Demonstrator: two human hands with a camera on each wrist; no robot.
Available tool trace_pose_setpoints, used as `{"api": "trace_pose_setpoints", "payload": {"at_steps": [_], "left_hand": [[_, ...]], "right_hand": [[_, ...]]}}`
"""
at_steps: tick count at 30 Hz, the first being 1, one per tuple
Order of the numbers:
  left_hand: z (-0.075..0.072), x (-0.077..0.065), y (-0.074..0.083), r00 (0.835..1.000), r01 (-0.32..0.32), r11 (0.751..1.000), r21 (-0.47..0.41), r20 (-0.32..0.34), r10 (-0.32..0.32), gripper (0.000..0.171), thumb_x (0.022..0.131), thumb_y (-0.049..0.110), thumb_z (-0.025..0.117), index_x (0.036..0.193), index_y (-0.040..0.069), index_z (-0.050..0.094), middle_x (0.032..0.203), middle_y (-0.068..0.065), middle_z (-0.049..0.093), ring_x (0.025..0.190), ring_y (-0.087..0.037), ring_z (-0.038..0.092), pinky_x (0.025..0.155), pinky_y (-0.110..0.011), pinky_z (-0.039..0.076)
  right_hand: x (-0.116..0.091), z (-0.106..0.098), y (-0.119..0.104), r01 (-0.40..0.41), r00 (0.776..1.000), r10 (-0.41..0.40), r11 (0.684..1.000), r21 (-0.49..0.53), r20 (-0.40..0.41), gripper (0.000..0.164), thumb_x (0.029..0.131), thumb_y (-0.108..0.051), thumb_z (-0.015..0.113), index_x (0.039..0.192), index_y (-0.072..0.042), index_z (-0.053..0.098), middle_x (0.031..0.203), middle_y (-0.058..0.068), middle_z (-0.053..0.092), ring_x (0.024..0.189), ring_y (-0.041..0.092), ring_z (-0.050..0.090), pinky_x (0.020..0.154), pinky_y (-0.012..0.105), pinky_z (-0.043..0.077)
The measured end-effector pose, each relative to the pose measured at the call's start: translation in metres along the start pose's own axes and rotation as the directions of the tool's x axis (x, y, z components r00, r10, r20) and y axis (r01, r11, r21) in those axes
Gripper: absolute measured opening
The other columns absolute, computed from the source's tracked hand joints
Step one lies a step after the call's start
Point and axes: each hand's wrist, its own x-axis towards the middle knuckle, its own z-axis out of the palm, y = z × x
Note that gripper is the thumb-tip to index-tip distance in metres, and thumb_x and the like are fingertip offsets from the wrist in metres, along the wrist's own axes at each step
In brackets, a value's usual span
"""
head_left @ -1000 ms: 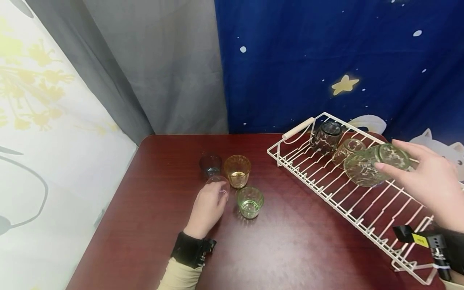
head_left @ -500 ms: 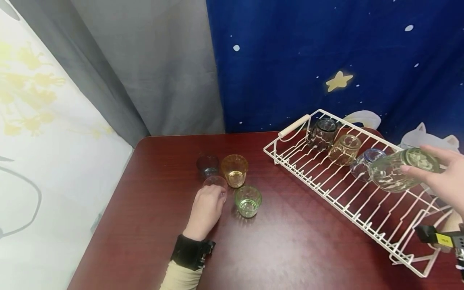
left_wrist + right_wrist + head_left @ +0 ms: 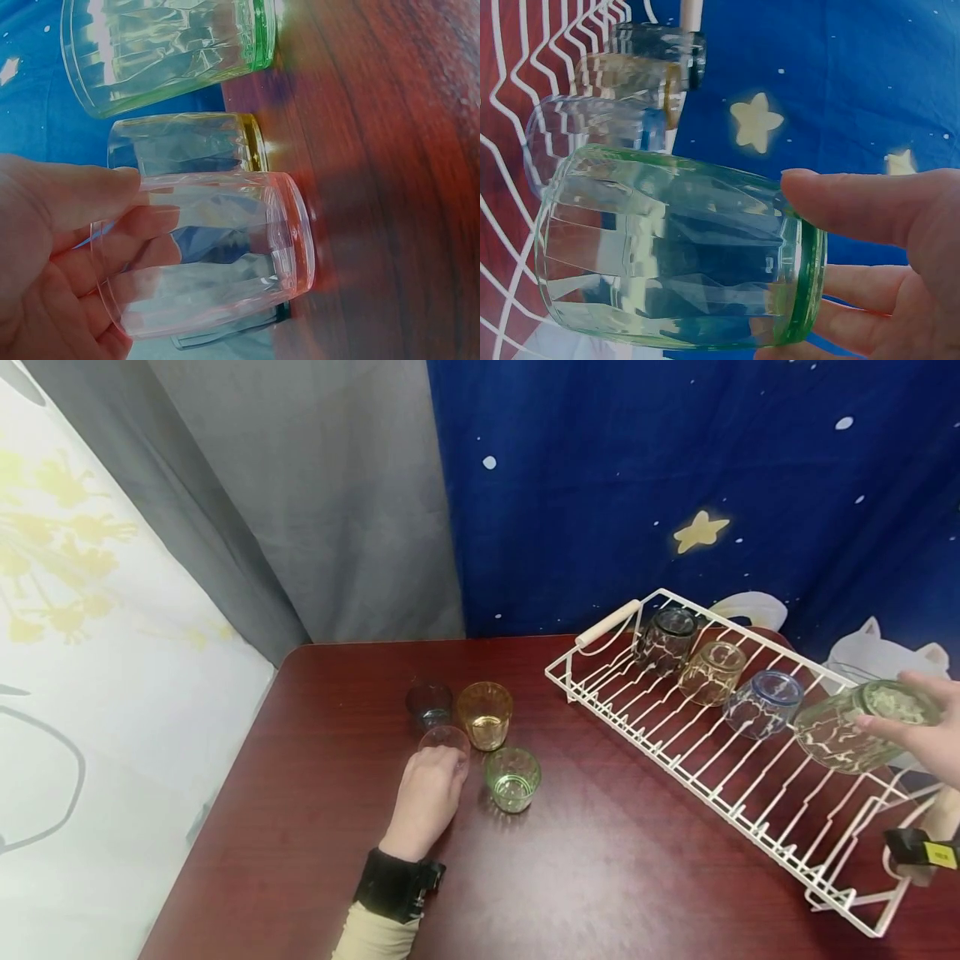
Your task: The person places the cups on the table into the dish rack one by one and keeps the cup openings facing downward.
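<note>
My left hand (image 3: 427, 793) grips a clear pinkish glass (image 3: 217, 255) near its rim; the glass is upright on the table. Close around it stand a dark glass (image 3: 429, 706), an amber glass (image 3: 486, 714) and a green glass (image 3: 513, 781), all upright. At the right, my right hand (image 3: 933, 727) pinches another green glass (image 3: 675, 255) by its base, thumb on one side and fingers on the other. That glass is upside down and tilted, its rim close over the white wire rack (image 3: 678, 768). Beside it a blue-tinted glass (image 3: 765, 703) sits inverted in the rack.
Farther along the rack, an amber glass (image 3: 712, 672) and a dark glass (image 3: 666, 642) also rest upside down. A wooden handle (image 3: 609, 623) spans the rack's left end. Grey and blue curtains (image 3: 600, 485) hang behind the dark red table (image 3: 337, 735).
My right hand has carried the green glass rightward along the rack, uncovering the blue-tinted glass. My left hand stays on the pinkish glass. The head view has shifted slightly.
</note>
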Motion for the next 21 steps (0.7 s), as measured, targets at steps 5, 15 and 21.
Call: {"api": "trace_pose_setpoints", "payload": {"at_steps": [5, 15, 21], "left_hand": [[0.001, 0.001, 0.0, 1.0, -0.015, 1.0, 0.009, -0.018, 0.015, 0.004, 0.09, 0.014, 0.066, 0.093, 0.012, 0.068, 0.088, -0.001, 0.07, 0.085, -0.023, 0.062, 0.081, -0.037, 0.047], [0.003, -0.002, -0.001, 1.0, -0.011, 1.0, 0.013, -0.02, 0.011, 0.004, 0.091, 0.014, 0.065, 0.094, 0.013, 0.068, 0.089, -0.001, 0.07, 0.088, -0.023, 0.062, 0.086, -0.037, 0.047], [0.004, -0.003, -0.002, 0.999, -0.022, 1.0, 0.015, -0.032, 0.023, 0.006, 0.088, 0.013, 0.069, 0.094, 0.012, 0.068, 0.089, -0.001, 0.071, 0.089, -0.023, 0.062, 0.086, -0.037, 0.047]], "right_hand": [[0.0, -0.004, -0.018, 0.045, 0.995, -0.037, 0.996, -0.083, 0.092, 0.071, 0.086, -0.016, 0.061, 0.14, 0.018, 0.029, 0.142, 0.048, 0.024, 0.14, 0.059, 0.017, 0.122, 0.049, 0.018], [0.014, -0.002, -0.013, 0.086, 0.968, -0.003, 0.944, -0.318, 0.253, 0.078, 0.085, -0.032, 0.067, 0.136, 0.017, 0.033, 0.125, 0.052, 0.035, 0.109, 0.066, 0.037, 0.092, 0.071, 0.032], [0.017, -0.001, -0.008, 0.067, 0.956, 0.044, 0.931, -0.36, 0.29, 0.081, 0.083, -0.035, 0.07, 0.134, 0.017, 0.035, 0.118, 0.05, 0.044, 0.1, 0.064, 0.043, 0.083, 0.067, 0.037]]}}
